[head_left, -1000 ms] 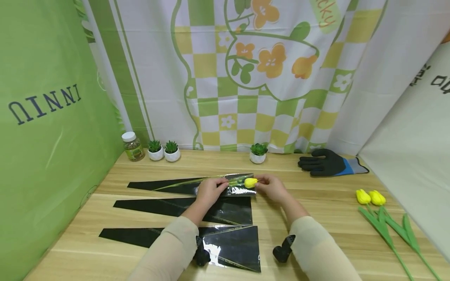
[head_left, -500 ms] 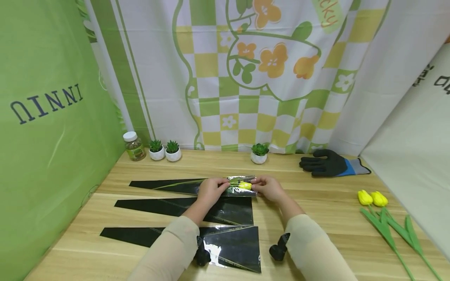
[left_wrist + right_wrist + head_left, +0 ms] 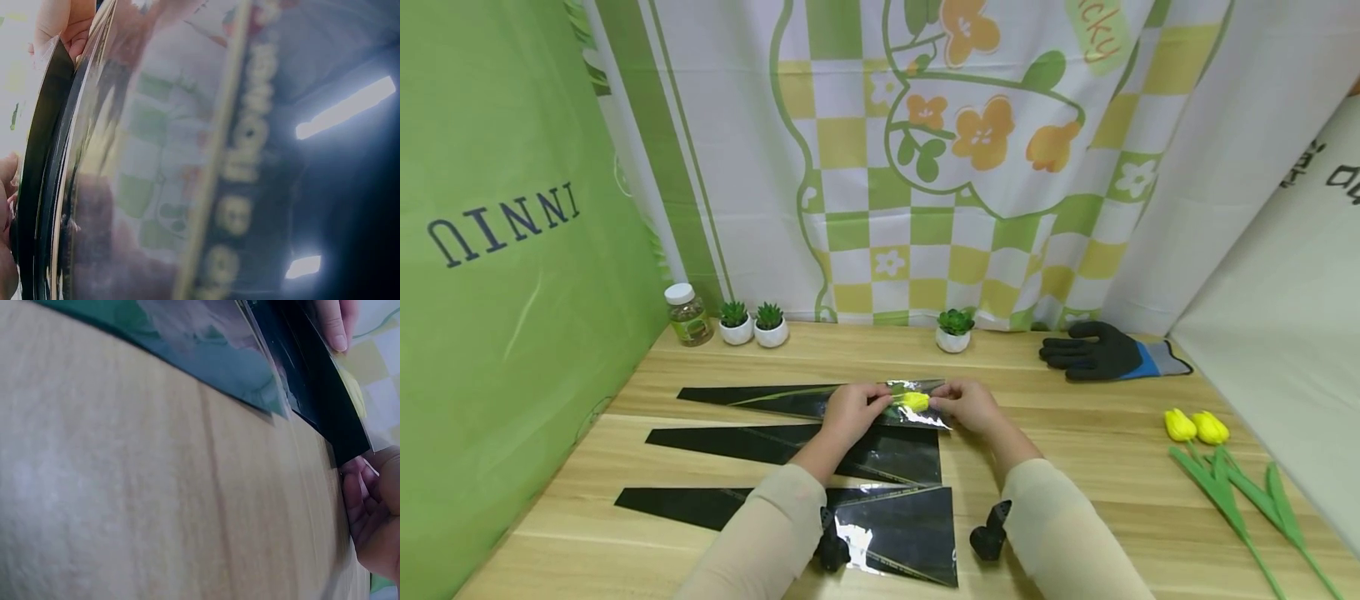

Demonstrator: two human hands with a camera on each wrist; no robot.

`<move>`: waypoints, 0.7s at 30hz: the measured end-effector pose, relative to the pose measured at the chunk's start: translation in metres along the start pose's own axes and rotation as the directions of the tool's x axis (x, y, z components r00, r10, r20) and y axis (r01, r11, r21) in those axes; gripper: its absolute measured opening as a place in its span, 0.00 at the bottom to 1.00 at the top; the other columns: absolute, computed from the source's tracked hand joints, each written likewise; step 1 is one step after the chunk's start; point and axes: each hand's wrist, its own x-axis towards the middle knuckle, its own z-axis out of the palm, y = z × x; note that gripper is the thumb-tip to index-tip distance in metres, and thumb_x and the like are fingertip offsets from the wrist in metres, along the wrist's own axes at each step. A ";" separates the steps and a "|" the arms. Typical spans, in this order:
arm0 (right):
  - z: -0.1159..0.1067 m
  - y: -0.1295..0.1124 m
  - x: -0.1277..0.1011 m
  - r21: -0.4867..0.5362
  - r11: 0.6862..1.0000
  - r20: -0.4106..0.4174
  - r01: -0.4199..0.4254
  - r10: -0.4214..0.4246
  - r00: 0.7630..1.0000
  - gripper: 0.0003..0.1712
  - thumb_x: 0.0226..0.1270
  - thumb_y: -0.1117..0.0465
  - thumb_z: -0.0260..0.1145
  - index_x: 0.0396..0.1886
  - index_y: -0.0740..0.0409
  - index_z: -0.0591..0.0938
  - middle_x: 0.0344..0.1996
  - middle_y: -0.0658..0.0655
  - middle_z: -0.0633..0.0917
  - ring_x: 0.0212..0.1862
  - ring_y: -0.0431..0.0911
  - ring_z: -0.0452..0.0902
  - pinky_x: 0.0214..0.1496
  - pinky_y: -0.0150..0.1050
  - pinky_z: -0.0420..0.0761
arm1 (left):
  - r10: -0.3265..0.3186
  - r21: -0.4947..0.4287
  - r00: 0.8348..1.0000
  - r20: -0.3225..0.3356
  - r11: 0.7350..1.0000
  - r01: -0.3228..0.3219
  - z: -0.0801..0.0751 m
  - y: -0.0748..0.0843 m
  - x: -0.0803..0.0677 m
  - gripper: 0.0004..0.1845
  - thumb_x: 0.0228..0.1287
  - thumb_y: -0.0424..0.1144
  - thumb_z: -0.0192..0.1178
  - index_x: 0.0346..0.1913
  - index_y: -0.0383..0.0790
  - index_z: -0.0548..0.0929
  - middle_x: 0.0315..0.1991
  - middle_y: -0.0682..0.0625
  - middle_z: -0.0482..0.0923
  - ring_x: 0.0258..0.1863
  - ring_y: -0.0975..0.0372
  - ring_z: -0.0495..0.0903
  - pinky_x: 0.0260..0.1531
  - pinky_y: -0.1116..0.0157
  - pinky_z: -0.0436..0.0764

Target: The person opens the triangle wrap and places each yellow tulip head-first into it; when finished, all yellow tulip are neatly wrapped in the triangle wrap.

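Note:
A yellow tulip lies in the top black flower sleeve with a clear front, its green stem running left under the film. My left hand pinches the sleeve just left of the bloom; in the left wrist view only a little of this hand shows at the lower left. At the sleeve's right end, my right hand grips the edge close to the bloom. From the right wrist, its fingers curl at the sleeve's dark end, partly behind it. Which layers each hand pinches is hard to see.
Two more black sleeves, a middle one and a front one, lie below. Two yellow tulips lie at the right, near a work glove. Along the back stand a jar and small potted succulents.
The tulip bloom has slid left, closer to my left hand, and sits deeper in the sleeve. My right hand has followed it left, and the sleeve's right end has tilted slightly toward me.

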 end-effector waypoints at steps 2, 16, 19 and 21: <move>0.000 0.000 0.000 0.016 1.000 -0.006 -0.016 0.016 1.000 0.14 0.67 0.59 0.67 0.45 0.65 0.84 0.30 0.54 0.81 0.30 0.41 0.73 0.31 0.30 0.75 | 0.023 0.035 1.000 0.014 0.999 -0.023 0.000 0.000 0.000 0.11 0.66 0.46 0.63 0.46 0.48 0.90 0.51 0.50 0.86 0.51 0.55 0.85 0.53 0.55 0.83; -0.032 0.015 -0.027 0.024 0.998 -0.030 -0.049 0.050 0.998 0.17 0.68 0.60 0.66 0.53 0.65 0.81 0.41 0.59 0.83 0.38 0.42 0.77 0.37 0.33 0.80 | 0.041 0.060 0.989 0.142 0.997 -0.050 -0.006 0.009 0.004 0.15 0.68 0.46 0.62 0.54 0.47 0.86 0.59 0.49 0.81 0.59 0.53 0.80 0.57 0.53 0.81; -0.048 0.021 -0.041 0.021 0.999 -0.019 -0.046 0.046 0.999 0.18 0.69 0.59 0.65 0.54 0.65 0.80 0.40 0.58 0.83 0.36 0.42 0.76 0.35 0.33 0.80 | 0.049 0.058 0.983 0.180 0.996 -0.060 -0.007 0.014 0.007 0.16 0.68 0.46 0.62 0.55 0.46 0.85 0.59 0.48 0.81 0.59 0.53 0.80 0.57 0.53 0.80; -0.059 0.025 -0.051 0.019 1.000 -0.009 -0.021 0.021 1.000 0.19 0.69 0.59 0.64 0.54 0.67 0.80 0.39 0.57 0.83 0.36 0.42 0.76 0.34 0.33 0.80 | 0.065 0.064 0.976 0.207 0.995 -0.080 -0.008 0.018 0.010 0.16 0.68 0.45 0.61 0.56 0.45 0.85 0.59 0.48 0.81 0.59 0.53 0.79 0.58 0.53 0.80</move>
